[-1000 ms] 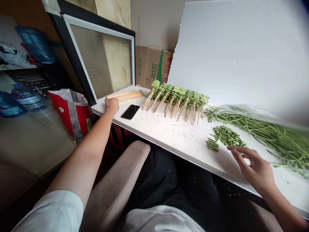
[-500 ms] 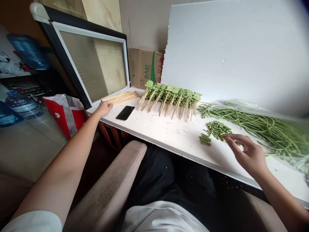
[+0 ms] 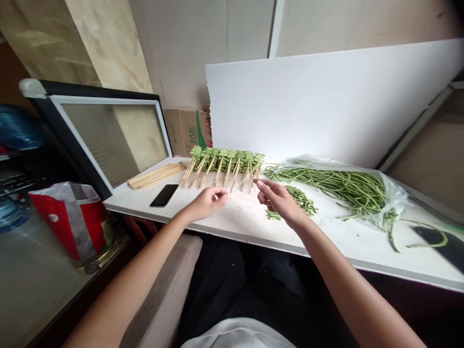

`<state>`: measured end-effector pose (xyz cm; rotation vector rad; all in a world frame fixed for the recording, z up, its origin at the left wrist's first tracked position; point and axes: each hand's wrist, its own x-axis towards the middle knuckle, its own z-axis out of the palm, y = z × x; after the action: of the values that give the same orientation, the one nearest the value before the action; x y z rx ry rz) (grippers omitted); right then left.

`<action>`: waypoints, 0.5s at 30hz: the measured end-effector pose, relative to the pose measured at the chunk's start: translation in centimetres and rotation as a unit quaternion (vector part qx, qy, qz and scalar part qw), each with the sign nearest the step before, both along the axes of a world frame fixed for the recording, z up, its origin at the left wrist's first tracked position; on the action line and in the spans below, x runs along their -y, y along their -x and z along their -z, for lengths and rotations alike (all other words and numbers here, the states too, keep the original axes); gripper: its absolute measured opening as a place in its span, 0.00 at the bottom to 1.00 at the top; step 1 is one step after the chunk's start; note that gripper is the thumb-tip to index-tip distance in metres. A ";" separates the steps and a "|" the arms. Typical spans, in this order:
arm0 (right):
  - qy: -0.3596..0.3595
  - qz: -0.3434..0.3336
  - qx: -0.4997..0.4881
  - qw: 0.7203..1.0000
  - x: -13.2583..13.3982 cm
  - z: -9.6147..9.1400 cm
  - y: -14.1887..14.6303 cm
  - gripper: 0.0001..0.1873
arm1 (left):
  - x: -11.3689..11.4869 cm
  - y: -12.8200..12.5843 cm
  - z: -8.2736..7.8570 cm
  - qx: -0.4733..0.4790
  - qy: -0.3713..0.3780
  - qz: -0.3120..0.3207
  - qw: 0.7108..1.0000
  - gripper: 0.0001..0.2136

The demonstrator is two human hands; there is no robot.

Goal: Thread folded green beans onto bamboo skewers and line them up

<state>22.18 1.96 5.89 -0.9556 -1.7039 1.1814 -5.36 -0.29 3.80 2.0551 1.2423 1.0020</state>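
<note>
**Skewered green beans, hands apart**

Row stands on the white table just beyond the left hand, curled, its grip unclear. Right hand, fingers spread and empty, hovers between the skewer tips and cut green beans; bagged whole beans lie further right.

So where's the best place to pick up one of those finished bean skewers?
Take a bean skewer by its bare wooden stick, coming from the near edge of the white table. The sticks fan out toward that side with gaps between them, while the green bean ends sit packed together at the back.
</note>
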 end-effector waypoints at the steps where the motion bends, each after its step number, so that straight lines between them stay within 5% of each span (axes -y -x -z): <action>1: 0.010 -0.006 -0.028 1.000 0.1 0.1 -0.2 0.34 | 0.4 -1.8 0.0 -0.010 0.005 0.029 1.000 0.12; 7: -0.008 -0.016 -0.098 0.995 -0.2 0.3 -3.1 0.29 | 0.7 -6.9 -0.6 -0.052 -0.007 0.077 0.996 0.06; 11: -0.044 -0.006 -0.054 0.998 -0.4 0.0 -4.0 0.31 | -0.3 -7.0 -0.8 -0.028 -0.102 0.013 0.994 0.15; 15: -0.082 0.002 -0.019 0.996 -0.3 -0.2 -4.2 0.32 | -1.0 -6.2 -0.2 0.036 -0.181 -0.053 0.981 0.09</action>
<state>26.41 2.23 6.09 -0.8306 -1.7389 1.0337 0.80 0.66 3.97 2.2128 1.2130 1.4273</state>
